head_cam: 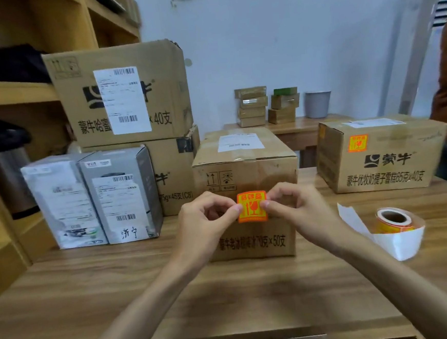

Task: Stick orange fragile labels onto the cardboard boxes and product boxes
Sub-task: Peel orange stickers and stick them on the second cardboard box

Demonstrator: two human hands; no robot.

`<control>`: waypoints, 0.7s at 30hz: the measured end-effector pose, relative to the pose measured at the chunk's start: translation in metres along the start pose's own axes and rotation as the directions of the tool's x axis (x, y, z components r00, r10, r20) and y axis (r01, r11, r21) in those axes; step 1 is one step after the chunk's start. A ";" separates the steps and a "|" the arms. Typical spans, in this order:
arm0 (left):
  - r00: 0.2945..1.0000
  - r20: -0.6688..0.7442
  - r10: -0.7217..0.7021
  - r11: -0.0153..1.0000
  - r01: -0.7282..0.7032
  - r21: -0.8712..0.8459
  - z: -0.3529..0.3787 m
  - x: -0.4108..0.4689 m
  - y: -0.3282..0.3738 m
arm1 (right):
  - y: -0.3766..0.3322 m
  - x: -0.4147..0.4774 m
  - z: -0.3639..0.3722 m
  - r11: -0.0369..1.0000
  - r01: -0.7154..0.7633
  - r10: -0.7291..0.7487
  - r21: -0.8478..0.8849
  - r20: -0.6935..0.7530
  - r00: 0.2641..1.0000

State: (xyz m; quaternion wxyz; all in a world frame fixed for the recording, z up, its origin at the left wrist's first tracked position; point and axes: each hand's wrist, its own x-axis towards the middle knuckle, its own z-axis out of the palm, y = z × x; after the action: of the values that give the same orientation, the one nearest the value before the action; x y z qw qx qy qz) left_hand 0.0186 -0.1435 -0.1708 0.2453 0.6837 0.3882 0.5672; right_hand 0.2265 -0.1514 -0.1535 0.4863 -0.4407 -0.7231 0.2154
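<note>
Wooden table (92, 286), label roll (393, 220), stacked cartons (120, 97)

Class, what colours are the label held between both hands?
Orange label with yellow panel and orange print, seen in the head view.

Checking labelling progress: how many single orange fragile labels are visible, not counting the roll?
2. One orange label is held between both hands in front of the middle box; one stuck label is on the right box. Other box faces are hidden.

The label roll (394, 220) lies right of the middle box (246, 167); product boxes (93, 198) stand left.
</note>
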 end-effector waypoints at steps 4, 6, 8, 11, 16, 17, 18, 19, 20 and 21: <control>0.998 -0.060 0.028 0.998 -0.025 0.049 -0.027 0.011 -0.005 | -0.016 0.016 0.025 0.946 0.105 -0.142 -0.307 -0.101 0.985; 0.995 -0.089 0.047 0.998 -0.042 0.053 -0.033 0.015 -0.007 | -0.025 0.021 0.035 0.908 0.142 -0.213 -0.394 -0.142 0.967; 0.991 -0.117 0.058 0.997 -0.053 0.050 -0.036 0.019 -0.009 | -0.029 0.027 0.043 0.866 0.160 -0.268 -0.474 -0.170 0.948; 0.988 -0.133 0.080 0.994 -0.068 0.091 -0.041 0.026 -0.011 | -0.029 0.037 0.050 0.800 0.150 -0.306 -0.581 -0.180 0.935; 0.981 -0.167 0.100 0.986 -0.074 0.152 -0.041 0.035 -0.018 | -0.026 0.049 0.056 0.767 0.122 -0.304 -0.630 -0.189 0.934; 0.979 -0.176 0.101 0.984 -0.073 0.161 -0.041 0.037 -0.020 | -0.026 0.050 0.058 0.754 0.115 -0.309 -0.647 -0.193 0.931; 0.977 -0.187 0.102 0.983 -0.070 0.168 -0.040 0.038 -0.022 | -0.026 0.051 0.060 0.740 0.110 -0.314 -0.664 -0.197 0.929; 0.975 -0.198 0.103 0.982 -0.068 0.176 -0.039 0.039 -0.023 | -0.026 0.052 0.062 0.726 0.107 -0.325 -0.680 -0.202 0.924; 0.972 -0.207 0.107 0.980 -0.068 0.187 -0.039 0.039 -0.025 | -0.026 0.053 0.064 0.711 0.107 -0.342 -0.695 -0.208 0.916; 0.970 -0.216 0.113 0.978 -0.069 0.199 -0.039 0.040 -0.025 | -0.026 0.053 0.065 0.699 0.107 -0.358 -0.707 -0.216 0.908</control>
State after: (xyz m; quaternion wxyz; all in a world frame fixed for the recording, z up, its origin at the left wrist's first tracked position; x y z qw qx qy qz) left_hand -0.0228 -0.1005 -0.1582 0.1067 0.6520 0.4339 0.6125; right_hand 0.1499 -0.1123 -0.1358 0.4305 -0.5211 -0.7071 -0.2078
